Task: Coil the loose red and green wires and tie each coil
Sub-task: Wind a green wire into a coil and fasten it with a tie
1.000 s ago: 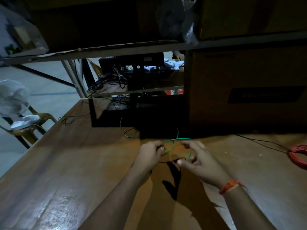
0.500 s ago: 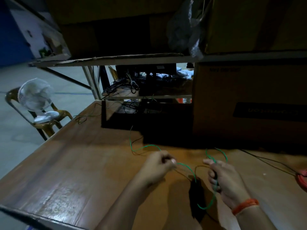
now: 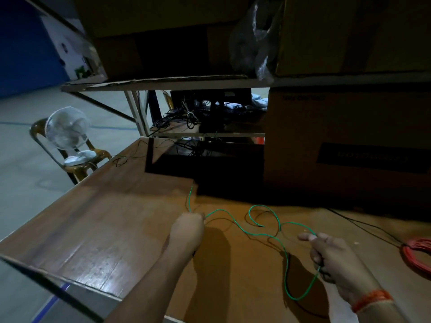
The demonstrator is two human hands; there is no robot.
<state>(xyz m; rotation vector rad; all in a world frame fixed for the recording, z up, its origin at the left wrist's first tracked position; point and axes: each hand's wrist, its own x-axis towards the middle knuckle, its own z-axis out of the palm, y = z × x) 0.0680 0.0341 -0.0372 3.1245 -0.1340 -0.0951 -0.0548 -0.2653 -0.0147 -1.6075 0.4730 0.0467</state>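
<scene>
- Left hand (image 3: 187, 231) is pinching the green wire (image 3: 261, 234) near one end, fist curled, short tail sticking up behind it toward the far edge.
- Right hand (image 3: 333, 257) is gripping the same wire further along, fingers curled round it, index extended.
- Hands are holding well apart, likely stretching slack straight before looping.
- Wire is sagging between them over the bench (image 3: 112, 220) middle.
- Red wire coil (image 3: 417, 255) is sitting at the right edge, looking already wound.

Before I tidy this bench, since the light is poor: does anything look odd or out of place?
Nothing damaged or spilled. The green wire is uncoiled, straggling in loose loops between the left hand and right hand. The red wire lies coiled at the table's right edge.
</scene>
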